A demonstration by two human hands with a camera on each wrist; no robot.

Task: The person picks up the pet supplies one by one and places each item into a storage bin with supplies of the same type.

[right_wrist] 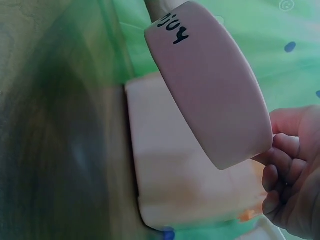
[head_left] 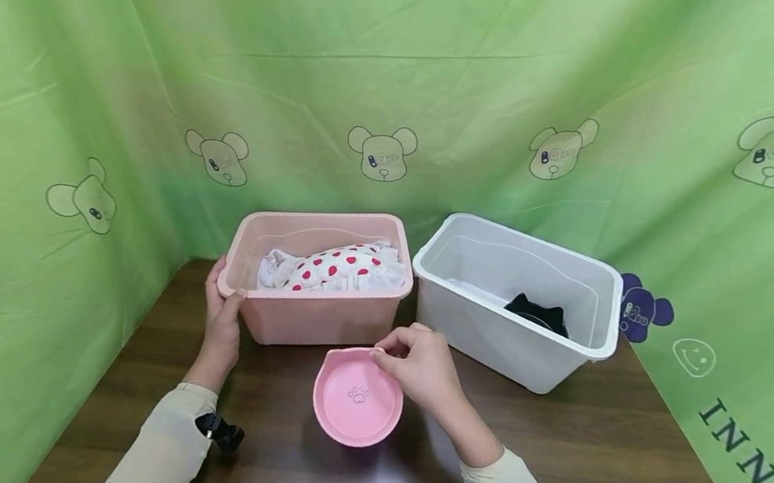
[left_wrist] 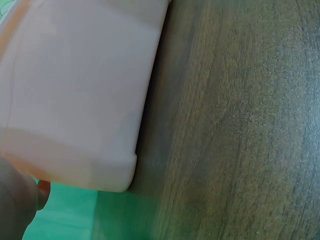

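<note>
In the head view, a round pink pet bowl (head_left: 358,395) with a paw print on its inner base hangs above the table. My right hand (head_left: 423,367) pinches its rim at the upper right between thumb and fingers. In the right wrist view the bowl's (right_wrist: 215,85) outer wall shows dark lettering. My left hand (head_left: 225,321) grips the left end of a pink storage bin (head_left: 317,316), thumb at the front corner of the rim. Inside that bin lies white fabric with red dots and ruffles (head_left: 343,266).
A white bin (head_left: 496,332) stands angled to the right of the pink one, with a black item with pointed ears (head_left: 539,314) inside. Both bins rest on a dark wooden table (head_left: 270,474). Green printed cloth (head_left: 367,55) hangs behind and at the sides.
</note>
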